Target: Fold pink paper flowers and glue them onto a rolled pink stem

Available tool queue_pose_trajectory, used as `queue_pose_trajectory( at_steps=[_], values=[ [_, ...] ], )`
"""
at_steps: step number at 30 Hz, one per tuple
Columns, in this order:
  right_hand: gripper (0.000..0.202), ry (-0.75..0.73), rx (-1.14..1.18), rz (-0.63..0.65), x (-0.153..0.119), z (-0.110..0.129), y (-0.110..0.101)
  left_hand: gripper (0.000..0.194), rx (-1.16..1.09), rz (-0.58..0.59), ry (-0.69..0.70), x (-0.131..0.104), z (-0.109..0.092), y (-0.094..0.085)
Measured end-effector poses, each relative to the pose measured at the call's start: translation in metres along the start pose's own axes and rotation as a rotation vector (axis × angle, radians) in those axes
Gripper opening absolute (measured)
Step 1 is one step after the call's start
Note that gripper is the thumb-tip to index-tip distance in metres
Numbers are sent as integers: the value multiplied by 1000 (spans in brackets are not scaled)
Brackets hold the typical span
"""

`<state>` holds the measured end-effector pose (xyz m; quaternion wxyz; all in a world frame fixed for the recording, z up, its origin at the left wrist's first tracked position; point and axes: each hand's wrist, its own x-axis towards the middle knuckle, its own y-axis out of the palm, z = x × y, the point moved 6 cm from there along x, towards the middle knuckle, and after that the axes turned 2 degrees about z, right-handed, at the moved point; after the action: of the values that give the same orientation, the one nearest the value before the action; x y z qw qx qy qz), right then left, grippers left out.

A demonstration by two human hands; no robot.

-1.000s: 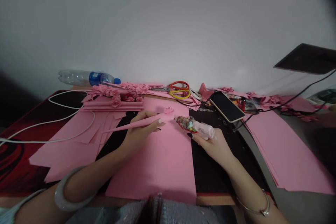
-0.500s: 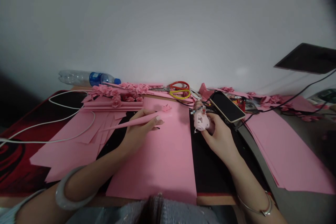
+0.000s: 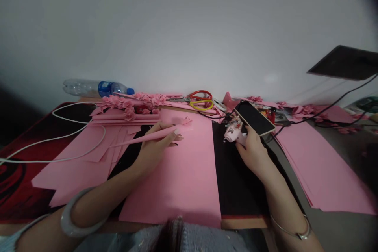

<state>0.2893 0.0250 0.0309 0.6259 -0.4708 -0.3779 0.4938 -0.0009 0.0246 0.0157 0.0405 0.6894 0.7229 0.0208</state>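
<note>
My left hand is closed on a rolled pink paper cone, whose thin end points left. At the cone's wide end sits a pink paper flower. Beneath them lies a large pink sheet. To the right of the sheet, my right hand grips a pale pink glue gun by its handle, over the black mat. The gun's front part has colored bits on it and is close to the phone.
Paper flowers and rolled tubes line the back left, below a plastic bottle. Scissors lie at the back middle. Pink sheets are stacked at right. A white cable crosses the left; a black cable runs at right.
My right hand has moved to the right with the glue gun, which has turned and is now nearer the phone. My left hand still holds the cone in much the same place.
</note>
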Motion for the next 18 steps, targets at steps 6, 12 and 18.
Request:
queue_pose_trajectory(
  at_steps=[6,12,18],
  values=[
    [62,-35,-158,110,0,4,8,26,-12,14,7,0,-1,0],
    [66,-100,-209,40,-3,5,5,26,-22,17,-5,1,-1,0],
    [41,-359,30,-173,-6,28,-17,30,-66,3,29,1,-6,-2]
  ],
)
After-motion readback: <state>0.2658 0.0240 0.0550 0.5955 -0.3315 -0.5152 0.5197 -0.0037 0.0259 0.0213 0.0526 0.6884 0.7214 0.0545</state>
